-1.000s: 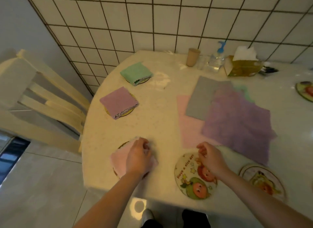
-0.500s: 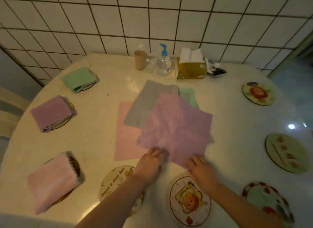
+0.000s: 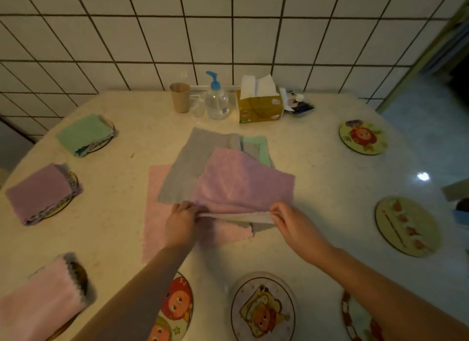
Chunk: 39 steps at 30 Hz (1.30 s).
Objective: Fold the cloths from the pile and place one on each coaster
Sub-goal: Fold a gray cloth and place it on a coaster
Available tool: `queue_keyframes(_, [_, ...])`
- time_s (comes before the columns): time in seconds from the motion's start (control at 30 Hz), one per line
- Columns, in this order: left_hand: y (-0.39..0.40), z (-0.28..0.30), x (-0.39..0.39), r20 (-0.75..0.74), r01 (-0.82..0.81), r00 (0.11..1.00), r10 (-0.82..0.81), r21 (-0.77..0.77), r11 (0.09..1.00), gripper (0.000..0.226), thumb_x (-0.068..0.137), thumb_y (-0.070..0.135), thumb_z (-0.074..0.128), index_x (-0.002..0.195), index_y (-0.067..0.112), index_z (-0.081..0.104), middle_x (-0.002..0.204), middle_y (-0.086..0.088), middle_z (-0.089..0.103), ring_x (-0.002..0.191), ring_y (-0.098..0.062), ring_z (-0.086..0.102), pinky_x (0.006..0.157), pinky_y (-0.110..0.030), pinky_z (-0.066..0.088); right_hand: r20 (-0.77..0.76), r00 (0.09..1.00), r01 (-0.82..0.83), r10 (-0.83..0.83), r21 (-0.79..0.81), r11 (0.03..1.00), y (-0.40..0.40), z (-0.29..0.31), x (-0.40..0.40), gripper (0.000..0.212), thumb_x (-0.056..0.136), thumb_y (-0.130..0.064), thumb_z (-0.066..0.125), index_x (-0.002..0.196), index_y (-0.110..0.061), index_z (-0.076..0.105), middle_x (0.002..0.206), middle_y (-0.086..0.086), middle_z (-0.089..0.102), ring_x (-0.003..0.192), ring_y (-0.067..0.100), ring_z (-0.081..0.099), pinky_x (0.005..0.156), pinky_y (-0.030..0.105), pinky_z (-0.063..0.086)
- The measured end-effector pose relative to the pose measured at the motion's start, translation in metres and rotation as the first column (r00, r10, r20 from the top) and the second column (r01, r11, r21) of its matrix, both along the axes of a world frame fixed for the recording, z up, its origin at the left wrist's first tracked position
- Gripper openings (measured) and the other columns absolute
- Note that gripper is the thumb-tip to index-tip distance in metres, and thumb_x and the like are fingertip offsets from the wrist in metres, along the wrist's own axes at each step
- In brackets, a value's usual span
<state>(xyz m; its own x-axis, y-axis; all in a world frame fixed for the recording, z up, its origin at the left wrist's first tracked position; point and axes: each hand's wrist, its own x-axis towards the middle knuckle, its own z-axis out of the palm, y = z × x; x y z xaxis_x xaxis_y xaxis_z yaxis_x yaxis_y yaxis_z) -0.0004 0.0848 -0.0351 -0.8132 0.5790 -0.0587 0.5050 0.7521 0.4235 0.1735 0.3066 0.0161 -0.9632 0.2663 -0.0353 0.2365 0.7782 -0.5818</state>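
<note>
3 folded cloths are set on coasters left of the pile (image 3: 203,178); its lilac fleecy top cloth (image 3: 241,186) is pinched by both hands (image 3: 181,222) (image 3: 291,222); approx. 5 coasters left.

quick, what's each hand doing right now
Left hand: pinching the near edge of the purple cloth.
Right hand: pinching the same edge.
</note>
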Motion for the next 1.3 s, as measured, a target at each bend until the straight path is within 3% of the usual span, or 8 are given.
queue_keyframes(0.1, [0.005, 0.017, -0.015, 0.121, -0.095, 0.990, 0.073, 0.186, 0.978, 0.019, 0.081, 0.000, 0.064, 0.096, 0.008, 0.073, 0.102, -0.010, 0.068, 0.096, -0.027, 0.061, 0.082, -0.027, 0.042, 0.033, 0.999, -0.039, 0.039, 0.012, 0.999, 0.018, 0.003, -0.006, 0.027, 0.092, -0.036, 0.054, 0.107, -0.013, 0.053, 0.100, -0.004, 0.052, 0.091, 0.013, 0.051, 0.075, 0.032, 0.046])
queue_keyframes(0.2, [0.010, 0.037, -0.019, 0.149, -0.137, 0.984, 0.097, 0.286, 0.949, 0.024, 0.083, -0.004, 0.061, 0.101, 0.008, 0.072, 0.105, -0.006, 0.069, 0.097, -0.017, 0.060, 0.085, -0.023, 0.041, 0.000, 0.999, -0.048, 0.048, 0.073, 0.996, 0.028, 0.002, -0.008, 0.017, 0.090, -0.028, 0.058, 0.092, -0.012, 0.055, 0.092, -0.005, 0.045, 0.083, 0.016, 0.050, 0.069, 0.030, 0.042])
queue_keyframes(0.37, [0.003, 0.063, -0.018, -0.047, -0.008, 0.999, 0.026, 0.354, 0.935, 0.029, 0.081, -0.007, 0.060, 0.103, 0.007, 0.071, 0.105, -0.007, 0.070, 0.097, -0.020, 0.062, 0.085, -0.018, 0.040, -0.197, 0.977, 0.095, -0.087, 0.033, 0.995, 0.026, 0.016, -0.007, 0.011, 0.088, -0.020, 0.060, 0.089, -0.010, 0.056, 0.089, -0.001, 0.053, 0.077, 0.015, 0.054, 0.067, 0.033, 0.046])
queue_keyframes(0.6, [-0.044, 0.087, 0.009, -0.237, 0.202, 0.964, -0.124, 0.341, 0.918, 0.032, 0.078, -0.010, 0.064, 0.105, 0.006, 0.068, 0.106, -0.009, 0.068, 0.099, -0.022, 0.061, 0.090, -0.016, 0.039, -0.196, 0.968, 0.147, -0.159, -0.076, 0.986, -0.022, 0.035, 0.025, 0.012, 0.089, -0.016, 0.059, 0.101, -0.013, 0.059, 0.093, -0.005, 0.065, 0.081, 0.004, 0.060, 0.066, 0.006, 0.043])
queue_keyframes(0.8, [-0.121, 0.060, 0.043, -0.194, 0.300, 0.947, -0.255, 0.257, 0.918, 0.035, 0.075, -0.007, 0.068, 0.107, 0.008, 0.068, 0.109, -0.005, 0.067, 0.104, -0.021, 0.061, 0.094, -0.023, 0.042, -0.133, 0.974, 0.180, -0.183, -0.034, 0.983, -0.086, 0.018, 0.076, 0.023, 0.091, -0.007, 0.051, 0.107, -0.018, 0.064, 0.102, -0.006, 0.067, 0.092, 0.004, 0.061, 0.081, 0.017, 0.046])
queue_keyframes(1.0, [-0.202, 0.018, 0.096, -0.048, 0.396, 0.918, -0.394, 0.181, 0.900, 0.042, 0.070, -0.004, 0.073, 0.109, 0.011, 0.068, 0.113, -0.004, 0.066, 0.105, -0.020, 0.061, 0.098, -0.015, 0.036, 0.049, 0.975, 0.220, -0.218, -0.045, 0.974, -0.160, -0.013, 0.142, 0.021, 0.093, -0.014, 0.051, 0.106, -0.024, 0.065, 0.089, -0.014, 0.066, 0.074, -0.005, 0.060, 0.065, 0.007, 0.043])
queue_keyframes(1.1, [-0.231, 0.003, 0.122, -0.021, 0.443, 0.894, -0.447, 0.177, 0.879, 0.037, 0.076, 0.002, 0.070, 0.110, 0.016, 0.068, 0.111, 0.000, 0.068, 0.104, -0.017, 0.062, 0.093, -0.017, 0.041, 0.089, 0.976, 0.205, -0.200, -0.049, 0.978, -0.185, -0.025, 0.172, 0.022, 0.092, -0.010, 0.052, 0.103, -0.023, 0.065, 0.081, -0.015, 0.063, 0.072, -0.014, 0.056, 0.059, 0.008, 0.041])
queue_keyframes(1.3, [-0.263, -0.007, 0.150, 0.023, 0.479, 0.874, -0.485, 0.125, 0.869, 0.028, 0.086, 0.031, 0.048, 0.108, 0.033, 0.065, 0.106, 0.015, 0.069, 0.097, -0.006, 0.062, 0.075, -0.019, 0.048, 0.121, 0.979, 0.176, -0.163, -0.103, 0.979, -0.214, -0.037, 0.212, 0.019, 0.091, -0.025, 0.048, 0.099, -0.024, 0.065, 0.084, -0.010, 0.069, 0.075, 0.000, 0.061, 0.067, 0.021, 0.051])
